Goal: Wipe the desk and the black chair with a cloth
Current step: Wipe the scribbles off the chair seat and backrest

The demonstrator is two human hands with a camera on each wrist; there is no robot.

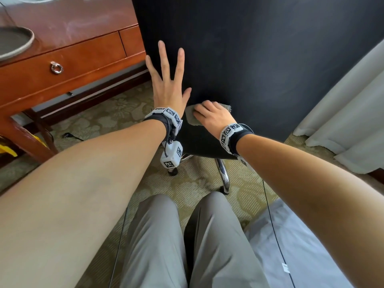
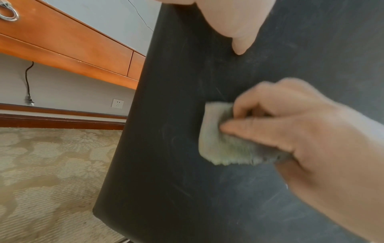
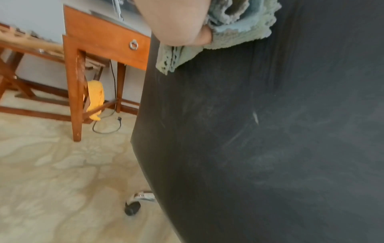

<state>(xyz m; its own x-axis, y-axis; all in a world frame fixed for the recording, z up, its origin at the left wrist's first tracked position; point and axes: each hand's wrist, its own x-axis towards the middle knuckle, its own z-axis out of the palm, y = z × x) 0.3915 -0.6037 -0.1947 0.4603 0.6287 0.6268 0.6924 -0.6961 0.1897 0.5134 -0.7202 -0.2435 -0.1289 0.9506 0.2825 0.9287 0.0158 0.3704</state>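
Observation:
The black chair (image 1: 259, 65) stands with its tall back facing me, streaked with pale smears (image 3: 239, 139). My left hand (image 1: 166, 84) lies flat against the back near its left edge, fingers straight and spread. My right hand (image 1: 212, 117) grips a folded grey-green cloth (image 1: 192, 117) and presses it on the lower part of the back. In the left wrist view the cloth (image 2: 220, 138) is bunched under the curled right fingers (image 2: 259, 129). The right wrist view shows the cloth (image 3: 232, 32) against the chair. The wooden desk (image 1: 68, 28) stands at the left.
A drawer with a ring pull (image 1: 56, 67) faces me. A grey round tray (image 1: 12, 41) sits on the desk. Chrome chair legs with casters (image 1: 224, 175) stand on patterned carpet. White curtains (image 1: 349, 113) hang at the right. A black cable (image 3: 108, 125) and something yellow (image 3: 95, 97) lie under the desk.

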